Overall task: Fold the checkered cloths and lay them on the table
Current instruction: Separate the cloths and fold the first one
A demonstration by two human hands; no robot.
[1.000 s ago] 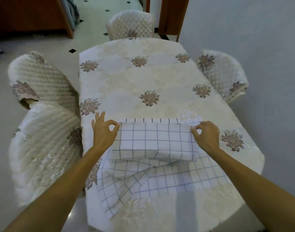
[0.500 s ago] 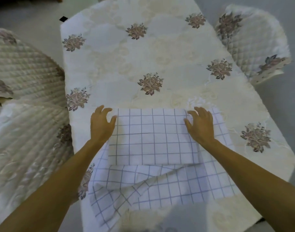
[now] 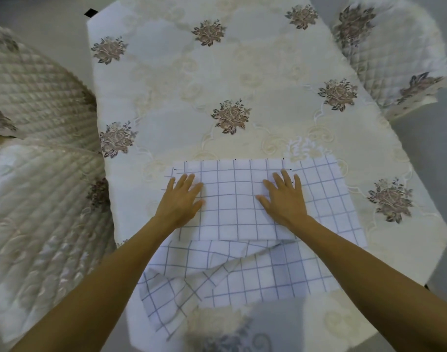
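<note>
Pressing the folded checkered cloth [image 3: 234, 199] flat!
Left hand [image 3: 180, 201] and right hand [image 3: 284, 199] lie open-palmed, fingers straight, gripping nothing, on the table [image 3: 217, 72].

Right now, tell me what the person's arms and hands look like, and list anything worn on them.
The left hand and right hand are bare: no gloves, and no ring shows. The left forearm and right forearm are uncovered to the frame's edge, with no sleeve, watch or bracelet in view.
</note>
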